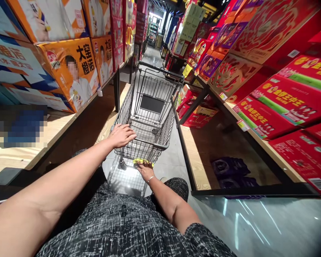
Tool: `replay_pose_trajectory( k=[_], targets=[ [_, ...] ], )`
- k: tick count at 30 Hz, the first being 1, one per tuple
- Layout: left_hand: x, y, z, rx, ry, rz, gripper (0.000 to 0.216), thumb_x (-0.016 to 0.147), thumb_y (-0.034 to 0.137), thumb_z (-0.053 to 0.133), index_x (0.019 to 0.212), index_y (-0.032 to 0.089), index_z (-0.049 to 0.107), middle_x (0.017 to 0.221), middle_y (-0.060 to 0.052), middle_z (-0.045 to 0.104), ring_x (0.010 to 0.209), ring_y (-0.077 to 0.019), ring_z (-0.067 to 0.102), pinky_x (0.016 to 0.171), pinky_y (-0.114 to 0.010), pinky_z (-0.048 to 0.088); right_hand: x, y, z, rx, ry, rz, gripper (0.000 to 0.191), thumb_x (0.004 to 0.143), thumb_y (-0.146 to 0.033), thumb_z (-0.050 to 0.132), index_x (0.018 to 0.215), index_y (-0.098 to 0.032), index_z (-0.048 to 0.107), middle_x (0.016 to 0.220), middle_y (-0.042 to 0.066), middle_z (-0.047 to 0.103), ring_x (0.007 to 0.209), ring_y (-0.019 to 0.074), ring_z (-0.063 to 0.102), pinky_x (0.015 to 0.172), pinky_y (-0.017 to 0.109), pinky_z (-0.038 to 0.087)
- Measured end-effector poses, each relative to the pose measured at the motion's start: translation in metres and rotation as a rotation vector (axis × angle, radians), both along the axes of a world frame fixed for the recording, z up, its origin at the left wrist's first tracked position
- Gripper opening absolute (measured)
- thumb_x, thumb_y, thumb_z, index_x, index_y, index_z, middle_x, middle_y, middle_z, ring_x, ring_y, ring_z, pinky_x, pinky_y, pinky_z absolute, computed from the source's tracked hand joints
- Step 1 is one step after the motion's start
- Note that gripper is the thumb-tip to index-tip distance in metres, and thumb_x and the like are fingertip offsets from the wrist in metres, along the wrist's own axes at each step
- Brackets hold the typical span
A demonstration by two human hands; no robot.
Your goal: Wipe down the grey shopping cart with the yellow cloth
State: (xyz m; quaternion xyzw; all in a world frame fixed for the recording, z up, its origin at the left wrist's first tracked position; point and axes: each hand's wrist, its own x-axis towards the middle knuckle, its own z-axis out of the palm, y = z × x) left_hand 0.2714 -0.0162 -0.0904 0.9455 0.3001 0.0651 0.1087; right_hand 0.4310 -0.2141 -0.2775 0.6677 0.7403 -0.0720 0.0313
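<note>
A grey wire shopping cart (167,123) stands in the aisle just in front of my legs, its basket holding nothing that I can see. My left hand (122,136) lies over the rim at the basket's near left corner, fingers stretched out and no thumb showing. Lower down, my right hand (144,170) presses a yellow cloth (138,161) against the cart's near side, low on the wire. Its fingers are bent over the cloth, covering much of it. A dark panel (152,104) is fixed to the far wire wall.
Orange drink cartons (69,71) are stacked on the wooden shelf (56,134) at left. Red gift boxes (280,103) crowd the right shelf, with purple packs (230,169) below. A black shelf post (116,89) stands close to the cart. Grey floor (151,57) runs on ahead.
</note>
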Motion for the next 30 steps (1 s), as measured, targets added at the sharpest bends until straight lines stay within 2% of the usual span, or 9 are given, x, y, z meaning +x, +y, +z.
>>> replay_pose_trajectory(
  k=[3,7,12,15,19,22,27,30],
  targets=[
    [-0.007,0.012,-0.002,0.049,-0.002,0.034,0.047,0.096,0.055,0.033,0.118,0.033,0.069,0.135,0.0,0.06,0.141,-0.0258,0.032,0.116,-0.047,0.012,0.012,0.0,0.014,0.052,-0.022,0.062,0.036,0.098,-0.028,0.047,0.128,-0.04,0.06,0.141,-0.002,0.056,0.131,0.0257,0.041,0.106,0.045,0.036],
    [-0.015,0.028,-0.006,0.075,0.009,0.094,0.046,0.094,0.056,0.037,0.117,0.034,0.071,0.139,-0.001,0.057,0.144,-0.0299,0.026,0.115,-0.053,0.009,0.027,0.006,0.059,0.211,-0.068,0.11,0.04,0.1,-0.026,0.043,0.135,-0.043,0.054,0.144,-0.001,0.053,0.123,0.024,0.042,0.099,0.046,0.037],
    [-0.018,0.037,-0.005,0.021,0.019,0.151,0.049,0.091,0.056,0.043,0.125,0.03,0.067,0.148,-0.005,0.047,0.146,-0.035,0.017,0.115,-0.053,0.01,0.04,0.006,0.128,0.557,-0.083,0.062,0.048,0.098,-0.022,0.048,0.137,-0.049,0.05,0.143,-0.004,0.054,0.124,0.0247,0.038,0.098,0.044,0.031],
    [-0.014,0.031,-0.006,-0.008,-0.034,0.171,0.051,0.091,0.052,0.043,0.133,0.029,0.06,0.151,-0.006,0.044,0.144,-0.0355,0.021,0.114,-0.054,0.014,0.046,0.007,0.154,0.691,-0.061,-0.055,0.051,0.096,-0.019,0.05,0.138,-0.048,0.051,0.142,-0.002,0.054,0.125,0.0271,0.036,0.098,0.045,0.029],
    [-0.004,0.016,-0.011,-0.018,-0.099,0.162,0.045,0.094,0.04,0.034,0.13,0.033,0.06,0.14,-0.002,0.056,0.139,-0.0277,0.033,0.114,-0.05,0.014,0.037,0.021,0.16,0.702,-0.057,-0.126,0.045,0.096,-0.018,0.049,0.131,-0.043,0.059,0.14,0.0,0.055,0.122,0.0281,0.037,0.095,0.046,0.03],
    [-0.001,0.012,-0.012,-0.026,-0.104,0.16,0.044,0.094,0.041,0.031,0.124,0.036,0.063,0.132,0.001,0.063,0.134,-0.0256,0.04,0.112,-0.051,0.015,0.014,0.037,0.157,0.698,-0.095,-0.123,0.041,0.098,-0.023,0.044,0.133,-0.04,0.058,0.141,0.0,0.055,0.12,0.0283,0.037,0.09,0.045,0.032],
    [-0.008,0.018,-0.008,-0.003,-0.089,0.15,0.05,0.095,0.043,0.026,0.122,0.029,0.066,0.131,-0.003,0.064,0.131,-0.0255,0.043,0.11,-0.047,0.019,-0.023,0.07,0.172,0.704,-0.141,0.021,0.038,0.101,-0.027,0.038,0.135,-0.034,0.055,0.143,-0.003,0.052,0.113,0.0267,0.04,0.086,0.042,0.032],
    [-0.015,0.026,-0.005,-0.013,-0.078,0.166,0.054,0.096,0.043,0.022,0.119,0.028,0.068,0.129,-0.003,0.065,0.13,-0.0249,0.045,0.11,-0.045,0.02,-0.02,0.074,0.189,0.615,-0.12,0.092,0.038,0.1,-0.024,0.041,0.134,-0.032,0.056,0.141,-0.002,0.054,0.107,0.0248,0.042,0.082,0.04,0.032]
  ],
)
